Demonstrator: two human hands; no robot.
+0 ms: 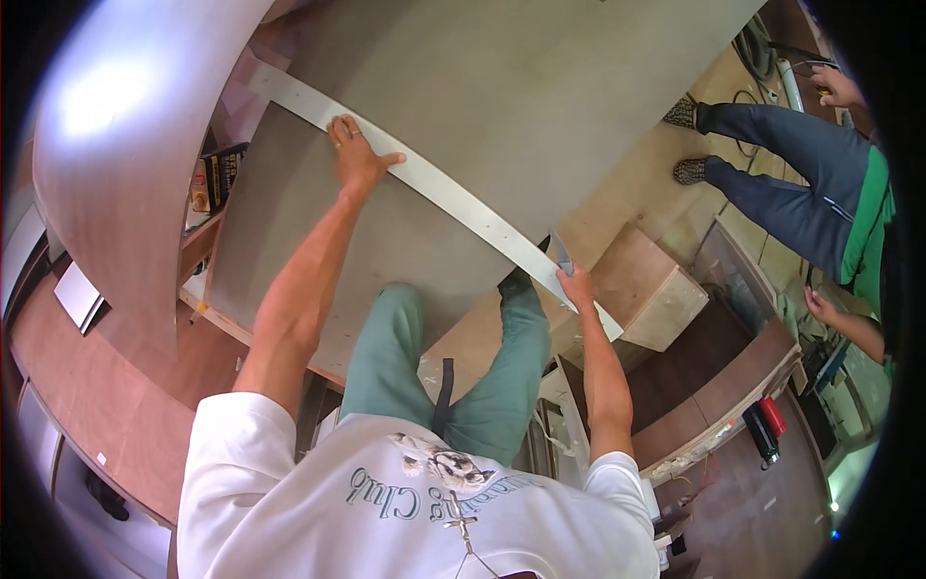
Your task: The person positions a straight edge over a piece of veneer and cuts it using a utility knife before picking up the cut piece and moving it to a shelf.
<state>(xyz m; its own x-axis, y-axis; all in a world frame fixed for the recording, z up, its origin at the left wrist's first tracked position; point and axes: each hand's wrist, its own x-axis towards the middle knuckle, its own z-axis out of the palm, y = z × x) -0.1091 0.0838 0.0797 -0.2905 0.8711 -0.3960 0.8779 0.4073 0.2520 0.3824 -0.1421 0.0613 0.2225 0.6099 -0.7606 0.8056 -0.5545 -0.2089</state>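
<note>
A long white strip with small holes (453,203) lies diagonally across a grey-brown sheet (511,96). My left hand (359,159) rests on the strip's upper-left part, thumb spread and fingers lying over it. At the lower-right end, my right hand (577,288) is closed around a small grey object (565,259) beside the strip's edge; I cannot make out exactly what it is. My left knee (395,309) is on the sheet, and my right leg is bent beside it.
A plywood box (648,289) sits right of the sheet. A curved pale panel (116,193) rises at left above brown boards (87,386). At right, another person's legs (781,154) and hands (837,89) show beside cables and tools. A red-and-black tool (767,425) lies lower right.
</note>
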